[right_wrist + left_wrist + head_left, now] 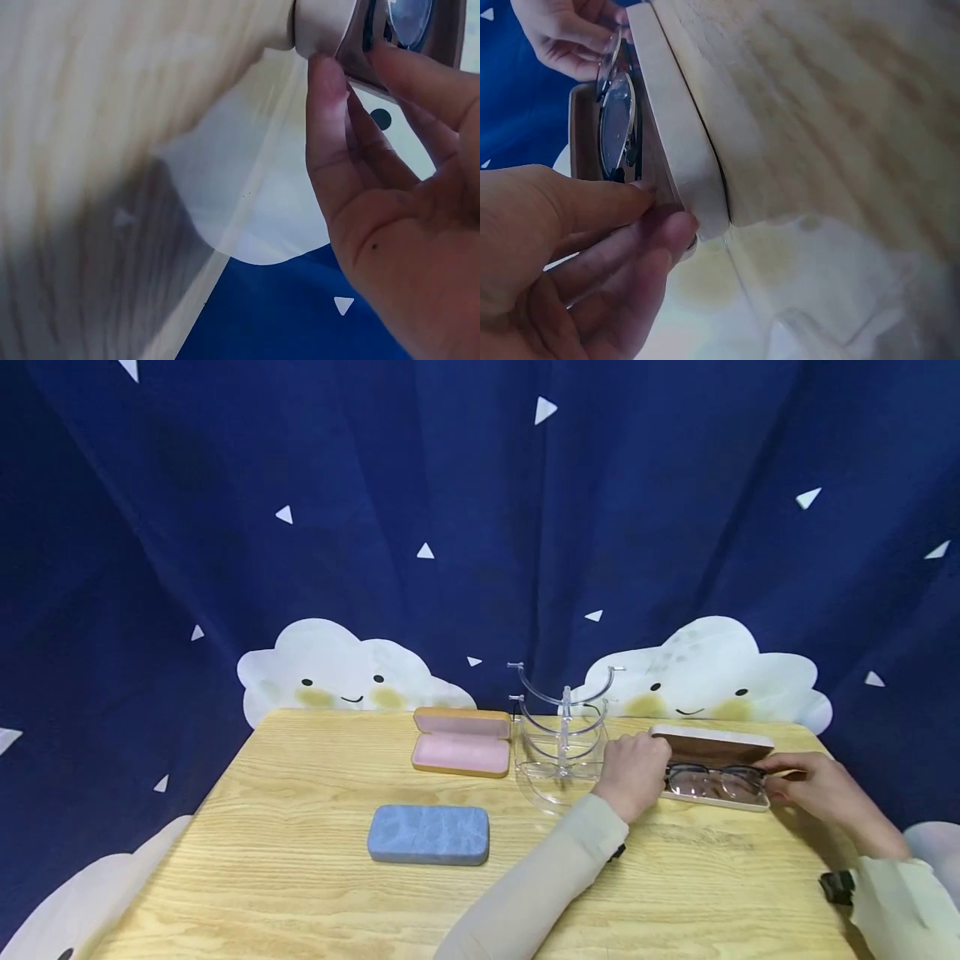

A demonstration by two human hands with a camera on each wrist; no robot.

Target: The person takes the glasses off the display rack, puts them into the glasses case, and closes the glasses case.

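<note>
A pair of dark-rimmed eyeglasses [716,781] lies across an open white glasses case [708,804] with a brown lining, at the right rear of the table. My left hand [633,772] pinches the left end of the glasses, its fingertips right at the case's rim. At the opposite end, my right hand [817,789] pinches the other side of the frame between thumb and fingers. In the left wrist view, the lenses [617,124] stand partly out of the case. The right wrist view shows fingertips [330,79] against the case's end, with one lens beyond.
Left of my left hand stands a clear tiered glasses display stand [564,735]. Farther left is an open orange case [461,752] with pink lining. A closed blue case [428,835] lies in front on the wooden table [300,877]. A blue curtain [480,527] hangs behind.
</note>
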